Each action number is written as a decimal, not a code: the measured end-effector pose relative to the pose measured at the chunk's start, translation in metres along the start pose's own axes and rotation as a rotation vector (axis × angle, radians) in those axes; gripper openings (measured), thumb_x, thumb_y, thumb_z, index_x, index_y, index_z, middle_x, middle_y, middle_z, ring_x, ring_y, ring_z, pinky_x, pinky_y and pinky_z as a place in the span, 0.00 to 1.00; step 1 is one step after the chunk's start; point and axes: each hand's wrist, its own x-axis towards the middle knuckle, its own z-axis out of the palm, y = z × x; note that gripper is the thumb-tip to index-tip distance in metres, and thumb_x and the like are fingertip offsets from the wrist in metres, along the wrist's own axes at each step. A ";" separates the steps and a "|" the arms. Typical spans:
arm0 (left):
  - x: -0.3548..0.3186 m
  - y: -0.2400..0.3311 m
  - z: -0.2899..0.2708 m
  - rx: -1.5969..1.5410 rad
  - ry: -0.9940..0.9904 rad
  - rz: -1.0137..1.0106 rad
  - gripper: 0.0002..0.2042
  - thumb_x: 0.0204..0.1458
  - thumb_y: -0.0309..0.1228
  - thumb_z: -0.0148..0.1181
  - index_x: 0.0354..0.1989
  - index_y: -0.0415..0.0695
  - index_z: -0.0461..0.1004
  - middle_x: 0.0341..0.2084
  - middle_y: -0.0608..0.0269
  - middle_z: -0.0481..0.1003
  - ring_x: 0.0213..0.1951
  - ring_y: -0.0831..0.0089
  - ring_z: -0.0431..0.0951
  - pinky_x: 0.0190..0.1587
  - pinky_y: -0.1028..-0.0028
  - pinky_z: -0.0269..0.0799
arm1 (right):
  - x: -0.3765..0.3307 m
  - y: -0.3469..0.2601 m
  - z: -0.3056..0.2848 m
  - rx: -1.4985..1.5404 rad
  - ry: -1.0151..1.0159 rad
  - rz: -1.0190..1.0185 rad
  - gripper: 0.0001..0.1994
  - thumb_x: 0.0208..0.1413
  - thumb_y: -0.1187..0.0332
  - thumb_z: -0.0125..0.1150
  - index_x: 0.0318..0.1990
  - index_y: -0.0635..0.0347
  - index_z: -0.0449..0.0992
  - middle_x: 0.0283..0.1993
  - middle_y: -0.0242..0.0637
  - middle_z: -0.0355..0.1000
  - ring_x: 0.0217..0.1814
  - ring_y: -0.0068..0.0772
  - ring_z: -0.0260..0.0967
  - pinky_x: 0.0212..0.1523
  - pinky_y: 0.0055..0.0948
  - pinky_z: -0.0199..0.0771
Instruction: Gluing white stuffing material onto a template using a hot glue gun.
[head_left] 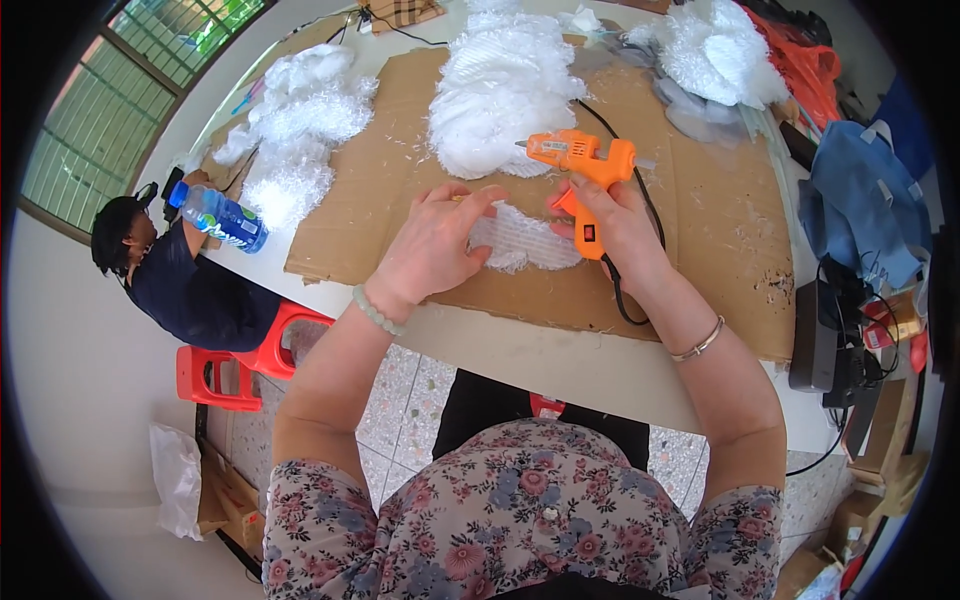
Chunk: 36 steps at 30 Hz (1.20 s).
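Observation:
My right hand (625, 225) is wrapped round the handle of an orange hot glue gun (590, 158), whose nozzle points left above the cardboard. A black cord runs from the gun. My left hand (440, 240) curves over the left end of a small white gauzy fabric piece (528, 240), thumb and forefinger at its edge. The piece lies on the cardboard sheet (400, 120), just below the glue gun. Beyond it stretches a large pile of white fringed fabric pieces (505, 95). The undersides of my left fingers are hidden.
More white fringed pieces lie in a left heap (305, 120) and a right heap (715, 55). A water bottle (220, 217) lies tilted at the table's left edge, near a seated person (190, 270). A blue cloth bag (865, 205) and red plastic bag (800, 65) are at the right.

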 end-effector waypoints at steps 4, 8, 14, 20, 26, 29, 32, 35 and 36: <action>-0.001 -0.003 0.000 -0.114 -0.038 -0.017 0.25 0.42 0.22 0.61 0.53 0.47 0.67 0.38 0.63 0.78 0.46 0.59 0.72 0.52 0.64 0.64 | 0.000 0.000 0.000 -0.001 -0.003 -0.010 0.15 0.63 0.60 0.50 0.50 0.61 0.67 0.43 0.36 0.71 0.46 0.27 0.71 0.45 0.31 0.76; 0.002 -0.017 0.003 -0.697 -0.025 -0.363 0.13 0.52 0.23 0.53 0.47 0.43 0.70 0.34 0.58 0.78 0.38 0.61 0.76 0.43 0.71 0.70 | 0.000 0.000 0.000 -0.011 0.018 -0.014 0.14 0.64 0.60 0.49 0.48 0.61 0.68 0.43 0.36 0.71 0.45 0.27 0.71 0.45 0.31 0.77; 0.009 -0.013 0.014 -0.421 0.207 -0.123 0.09 0.55 0.22 0.48 0.43 0.42 0.72 0.28 0.55 0.77 0.34 0.59 0.76 0.42 0.68 0.70 | 0.002 0.001 -0.002 0.011 0.015 -0.003 0.14 0.64 0.60 0.48 0.49 0.62 0.68 0.42 0.38 0.71 0.45 0.28 0.71 0.44 0.32 0.78; 0.009 -0.007 0.016 -0.098 0.124 0.031 0.09 0.51 0.22 0.52 0.41 0.44 0.72 0.23 0.55 0.74 0.33 0.55 0.74 0.49 0.59 0.64 | -0.002 -0.016 -0.002 0.061 0.035 -0.144 0.15 0.64 0.62 0.46 0.48 0.65 0.67 0.42 0.41 0.71 0.45 0.32 0.72 0.45 0.35 0.79; 0.012 -0.001 0.010 -0.002 0.234 0.144 0.09 0.48 0.20 0.54 0.37 0.42 0.74 0.27 0.56 0.75 0.39 0.55 0.73 0.48 0.60 0.65 | -0.018 -0.056 -0.017 -0.030 0.101 -0.248 0.15 0.64 0.63 0.45 0.47 0.66 0.69 0.40 0.43 0.73 0.41 0.35 0.74 0.45 0.37 0.79; 0.012 0.013 0.003 -0.068 0.303 0.145 0.09 0.46 0.18 0.55 0.36 0.41 0.75 0.29 0.56 0.75 0.41 0.55 0.73 0.49 0.60 0.65 | -0.031 -0.065 -0.035 -0.126 0.045 -0.259 0.14 0.64 0.63 0.46 0.48 0.65 0.69 0.41 0.42 0.72 0.45 0.33 0.73 0.46 0.36 0.79; 0.009 0.022 0.008 -0.121 0.283 0.185 0.09 0.45 0.18 0.55 0.35 0.41 0.74 0.28 0.56 0.75 0.41 0.55 0.73 0.49 0.60 0.65 | -0.058 -0.061 -0.059 -0.190 -0.044 -0.265 0.15 0.64 0.62 0.48 0.50 0.64 0.69 0.44 0.38 0.71 0.48 0.32 0.71 0.46 0.36 0.78; 0.007 0.027 0.016 -0.224 0.146 0.212 0.09 0.44 0.17 0.54 0.35 0.41 0.73 0.25 0.57 0.75 0.41 0.56 0.73 0.50 0.59 0.64 | -0.090 -0.047 -0.078 -0.293 -0.062 -0.181 0.16 0.62 0.62 0.51 0.51 0.64 0.68 0.45 0.37 0.70 0.48 0.32 0.71 0.46 0.36 0.78; 0.006 0.027 0.020 -0.229 0.145 0.204 0.09 0.44 0.17 0.54 0.35 0.41 0.73 0.25 0.57 0.75 0.41 0.56 0.73 0.50 0.59 0.64 | -0.098 -0.040 -0.081 -0.328 -0.096 -0.139 0.16 0.62 0.62 0.52 0.51 0.64 0.68 0.44 0.36 0.70 0.48 0.30 0.71 0.45 0.33 0.77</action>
